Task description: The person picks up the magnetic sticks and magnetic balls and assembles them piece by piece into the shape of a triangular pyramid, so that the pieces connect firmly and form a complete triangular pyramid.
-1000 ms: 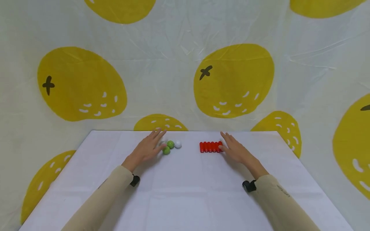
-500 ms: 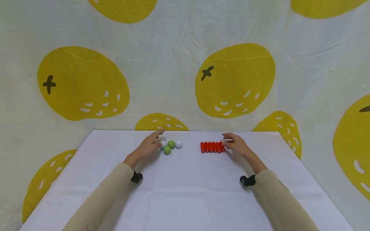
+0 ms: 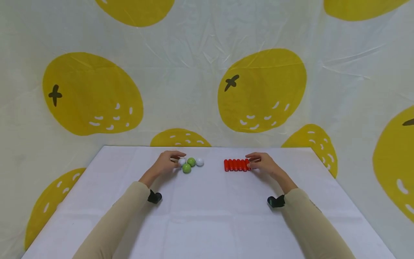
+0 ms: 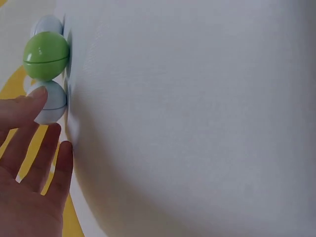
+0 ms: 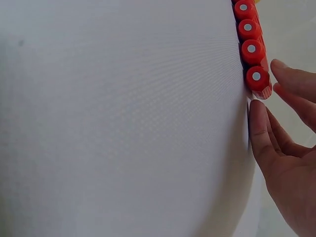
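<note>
Two green and two white glossy balls stand in a small cluster at the table's back, left of centre. A seam runs round the green ball (image 4: 46,55) and the nearest white ball (image 4: 56,104) in the left wrist view. My left hand (image 3: 164,163) is at that white ball, its thumb overlapping the ball and its fingers loosely bent beside it. To the right lies a row of several red batteries (image 3: 235,165), side by side. Around the row's right end, my right hand (image 3: 266,164) holds thumb and fingers apart, a gap showing beside the end battery (image 5: 257,79).
A white cloth (image 3: 207,226) covers the table. Behind it hangs a pale backdrop (image 3: 181,93) with yellow fruit prints, meeting the table's far edge. Black wrist cameras sit under both sleeves, including the left camera (image 3: 155,197).
Both hands have gone from straight, spread fingers to bent ones, the left closing in on the white ball, the right on the end battery. Balls and batteries stay in place.
</note>
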The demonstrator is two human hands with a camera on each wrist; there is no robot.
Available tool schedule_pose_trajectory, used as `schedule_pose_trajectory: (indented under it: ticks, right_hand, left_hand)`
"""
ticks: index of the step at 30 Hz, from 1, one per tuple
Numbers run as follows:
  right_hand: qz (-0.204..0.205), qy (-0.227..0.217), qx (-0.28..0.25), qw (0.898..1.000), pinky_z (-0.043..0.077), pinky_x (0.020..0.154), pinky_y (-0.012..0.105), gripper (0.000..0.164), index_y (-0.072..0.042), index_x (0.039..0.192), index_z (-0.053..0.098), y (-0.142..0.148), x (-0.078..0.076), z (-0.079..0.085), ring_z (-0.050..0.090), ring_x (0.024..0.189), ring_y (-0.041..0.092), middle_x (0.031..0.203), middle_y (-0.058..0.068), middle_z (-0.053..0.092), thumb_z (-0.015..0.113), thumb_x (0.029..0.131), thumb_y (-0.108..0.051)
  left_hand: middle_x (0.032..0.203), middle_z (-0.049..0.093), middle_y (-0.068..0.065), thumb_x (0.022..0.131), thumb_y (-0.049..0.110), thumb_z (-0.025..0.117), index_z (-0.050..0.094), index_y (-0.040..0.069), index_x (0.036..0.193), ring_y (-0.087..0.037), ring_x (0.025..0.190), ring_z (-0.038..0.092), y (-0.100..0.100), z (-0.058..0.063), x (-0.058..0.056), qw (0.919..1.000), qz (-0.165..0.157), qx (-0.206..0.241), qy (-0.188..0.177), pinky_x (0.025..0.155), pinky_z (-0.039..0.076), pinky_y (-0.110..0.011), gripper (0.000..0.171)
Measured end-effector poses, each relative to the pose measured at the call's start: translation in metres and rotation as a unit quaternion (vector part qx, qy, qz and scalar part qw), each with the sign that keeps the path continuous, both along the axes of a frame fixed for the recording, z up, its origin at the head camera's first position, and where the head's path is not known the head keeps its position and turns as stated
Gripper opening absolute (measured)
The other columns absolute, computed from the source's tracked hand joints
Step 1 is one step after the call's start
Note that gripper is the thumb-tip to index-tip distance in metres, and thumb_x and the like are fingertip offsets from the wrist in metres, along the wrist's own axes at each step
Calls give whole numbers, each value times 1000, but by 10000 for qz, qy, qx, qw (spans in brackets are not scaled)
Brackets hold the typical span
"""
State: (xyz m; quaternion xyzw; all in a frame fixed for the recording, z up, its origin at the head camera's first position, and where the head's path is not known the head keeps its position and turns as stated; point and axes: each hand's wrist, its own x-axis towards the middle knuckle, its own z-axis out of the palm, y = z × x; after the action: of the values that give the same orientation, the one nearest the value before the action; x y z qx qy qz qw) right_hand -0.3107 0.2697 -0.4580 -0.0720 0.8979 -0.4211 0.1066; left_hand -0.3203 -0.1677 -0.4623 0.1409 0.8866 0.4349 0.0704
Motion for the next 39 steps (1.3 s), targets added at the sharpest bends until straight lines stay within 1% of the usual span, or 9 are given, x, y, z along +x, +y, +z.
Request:
schedule_pose_trajectory:
  ticks: [3,6,12,19,26,29,32,36,39]
  right_hand:
    - [-3,-35,37,10000,55,92,34,44,-2,139,61,1,-2,-3,60,118,36,137,25,62,67,98,-16]
    - [-30,-75,25,10000,53,87,30,43,-1,138,62,2,-3,-4,61,112,32,132,24,64,67,97,-14]
    - [-25,-140,42,9999,53,86,31,42,0,137,61,-2,-5,-1,61,103,27,125,24,66,66,96,-10]
    - [-132,-280,176,9994,56,88,34,45,-1,139,60,-5,-4,0,62,99,24,120,22,66,66,96,-11]
    - [-232,-370,258,9987,59,87,35,47,1,139,58,-8,-1,5,64,94,23,118,22,66,67,95,-12]
    - [-308,-393,254,9984,58,88,34,46,0,138,59,-9,-1,6,65,94,24,117,22,66,68,94,-12]
    - [-393,-441,227,9980,58,90,36,46,-1,137,58,-9,0,8,65,97,26,120,23,65,68,94,-12]
    - [-571,-546,63,9969,58,93,38,44,-3,137,57,-9,3,9,64,101,28,125,23,62,67,95,-11]
    - [-680,-590,-74,9959,58,93,38,43,-4,137,56,-9,4,10,63,101,27,125,23,62,67,96,-10]
  left_hand:
    - [140,66,-13,91,2,66,70,12,134,-34,124,64,2,-1,0,9999,-20,-132,-66,107,51,-50,44]
    - [140,66,-12,92,2,65,71,13,131,-34,124,62,4,-1,0,9997,29,-224,-79,108,50,-50,42]
    - [137,67,-12,93,2,65,74,13,128,-33,124,61,7,-1,1,9993,131,-351,-36,109,49,-50,37]
    - [136,67,-12,96,5,67,73,13,128,-33,124,61,6,-3,3,9988,367,-327,-64,109,49,-50,33]
    - [136,67,-12,97,6,68,71,11,130,-33,124,62,4,-3,4,9978,586,-299,-21,108,50,-49,34]
    - [136,68,-12,97,6,68,71,10,130,-33,124,62,3,-3,5,9974,669,-259,-16,108,51,-48,34]
    - [135,68,-13,96,6,69,71,10,130,-33,123,63,1,-4,5,9968,775,-176,-6,106,52,-47,34]
    - [134,68,-16,95,4,70,71,7,128,-35,121,64,0,-4,7,9963,851,-56,86,101,55,-46,34]
    - [134,68,-16,94,3,70,71,6,128,-35,121,65,-1,-5,8,9958,915,25,73,96,57,-44,35]
